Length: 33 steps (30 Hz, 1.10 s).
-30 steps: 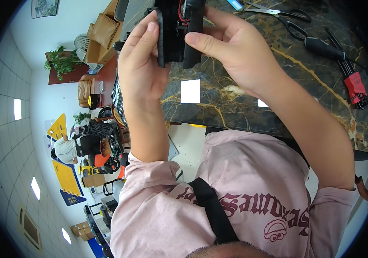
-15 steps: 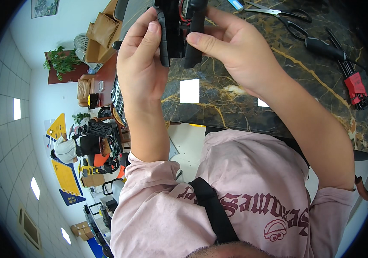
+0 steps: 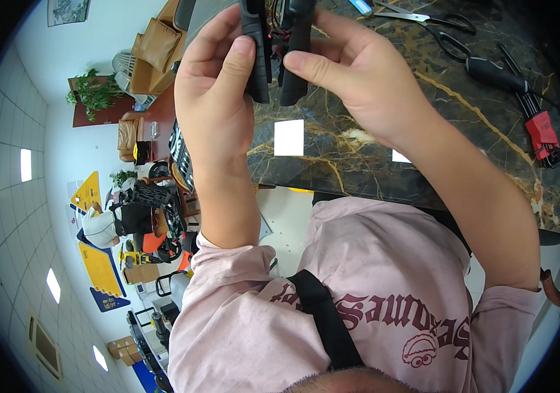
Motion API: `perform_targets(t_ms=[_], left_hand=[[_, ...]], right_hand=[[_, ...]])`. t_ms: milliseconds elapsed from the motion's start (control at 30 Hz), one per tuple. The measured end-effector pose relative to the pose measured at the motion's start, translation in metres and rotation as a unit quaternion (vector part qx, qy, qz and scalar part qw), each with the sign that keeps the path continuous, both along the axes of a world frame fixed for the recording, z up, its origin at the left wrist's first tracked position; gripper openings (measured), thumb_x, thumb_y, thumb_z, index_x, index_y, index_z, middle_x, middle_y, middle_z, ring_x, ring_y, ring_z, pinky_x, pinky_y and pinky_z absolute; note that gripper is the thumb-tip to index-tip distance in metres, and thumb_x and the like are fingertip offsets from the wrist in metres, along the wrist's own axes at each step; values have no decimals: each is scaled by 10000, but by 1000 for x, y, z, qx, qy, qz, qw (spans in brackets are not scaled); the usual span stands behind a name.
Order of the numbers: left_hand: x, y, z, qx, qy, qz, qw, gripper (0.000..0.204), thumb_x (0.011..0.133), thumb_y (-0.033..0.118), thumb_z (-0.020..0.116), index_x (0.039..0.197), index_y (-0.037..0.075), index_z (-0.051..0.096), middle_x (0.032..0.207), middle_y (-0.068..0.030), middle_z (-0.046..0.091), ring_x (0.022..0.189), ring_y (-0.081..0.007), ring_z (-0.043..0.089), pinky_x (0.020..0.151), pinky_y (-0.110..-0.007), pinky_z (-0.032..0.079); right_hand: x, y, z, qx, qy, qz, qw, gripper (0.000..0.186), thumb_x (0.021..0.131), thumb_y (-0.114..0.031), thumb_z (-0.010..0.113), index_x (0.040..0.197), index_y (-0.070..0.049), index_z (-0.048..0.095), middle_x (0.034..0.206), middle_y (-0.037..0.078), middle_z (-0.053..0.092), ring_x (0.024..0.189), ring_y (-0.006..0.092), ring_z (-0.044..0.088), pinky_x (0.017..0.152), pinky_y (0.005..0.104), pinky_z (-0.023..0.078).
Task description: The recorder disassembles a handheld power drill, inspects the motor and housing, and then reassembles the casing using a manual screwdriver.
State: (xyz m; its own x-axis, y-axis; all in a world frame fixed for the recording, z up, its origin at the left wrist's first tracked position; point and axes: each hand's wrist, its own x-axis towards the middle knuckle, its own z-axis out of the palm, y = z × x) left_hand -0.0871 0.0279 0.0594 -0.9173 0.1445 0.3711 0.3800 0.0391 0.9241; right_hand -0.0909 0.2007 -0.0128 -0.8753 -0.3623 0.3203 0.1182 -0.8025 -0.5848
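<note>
Close to the top edge, my left hand grips one half of a black ridged plastic housing, thumb along its outer side. My right hand pinches the other black half between thumb and fingers. The two halves stand side by side, with a narrow gap between them at the lower end. Inside that gap show thin red and dark wires and small parts too fine to make out. The housing's upper end is cut off by the frame.
On the dark marble table lie white square papers, scissors, a black-handled tool and hex keys in a red holder. A person bends over equipment at far left.
My left hand has turned its housing half slightly and shifted it down, so a gap shows between the halves and more of the wires is visible. My right hand stays almost still.
</note>
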Motion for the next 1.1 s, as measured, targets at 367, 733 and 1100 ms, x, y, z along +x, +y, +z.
perform_targets(t_ms=[367, 733, 1100], left_hand=[[1, -3, -1, 2, -32, -6, 999, 383, 1027, 40, 563, 1380, -97, 504, 1240, -175, 663, 1101, -212, 675, 944, -337, 563], [8, -4, -1, 42, -122, -54, 990, 317, 1019, 34, 574, 1333, -9, 560, 1231, -151, 669, 1088, -221, 677, 954, -373, 566], [10, 10, -13, 24, -93, -7, 995, 378, 953, 4, 669, 1317, -39, 574, 1183, -123, 681, 1068, -167, 658, 947, -303, 535]], right_hand=[[7, 7, 15, 69, -27, -14, 997, 449, 974, 24, 637, 1400, 37, 493, 1142, 81, 660, 1031, 136, 647, 912, 290, 553], [13, 3, 4, 90, 48, -50, 993, 419, 977, -7, 611, 1382, 23, 510, 1031, 84, 687, 964, 156, 666, 808, 323, 546], [6, -5, -9, 145, 54, -117, 981, 468, 934, -107, 723, 1361, 3, 568, 1064, 102, 734, 959, 140, 685, 862, 300, 547]])
